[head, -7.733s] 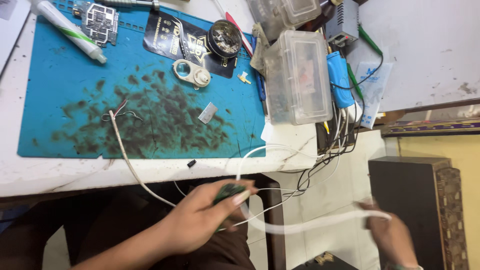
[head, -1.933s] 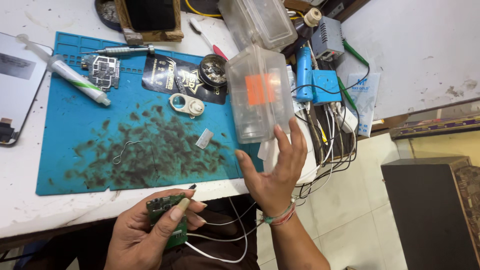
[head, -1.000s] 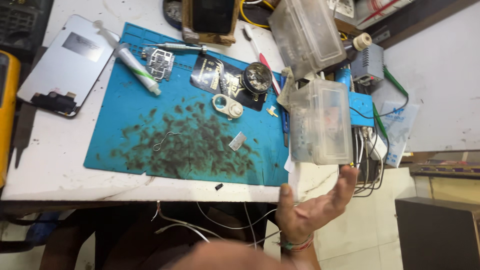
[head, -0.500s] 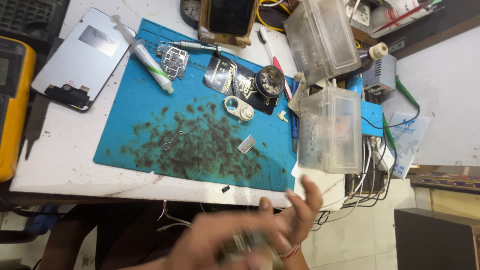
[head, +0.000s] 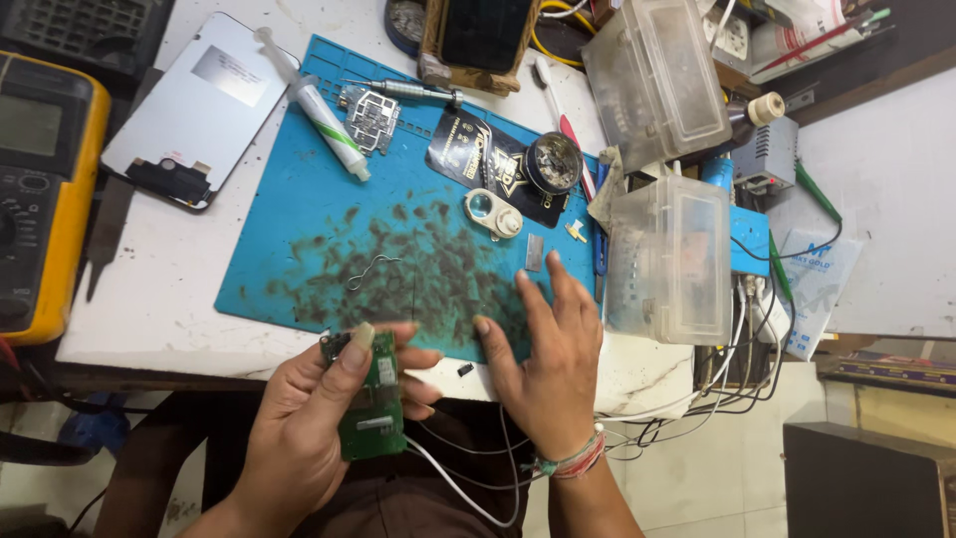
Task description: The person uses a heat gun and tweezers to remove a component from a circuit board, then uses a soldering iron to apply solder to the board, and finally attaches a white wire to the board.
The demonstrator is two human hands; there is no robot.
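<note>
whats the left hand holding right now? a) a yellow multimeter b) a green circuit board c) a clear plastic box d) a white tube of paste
b: the left hand grips a green circuit board with the thumb across its face, just below the table edge, while the white tube, yellow multimeter and clear plastic box all lie untouched on the table.
</note>
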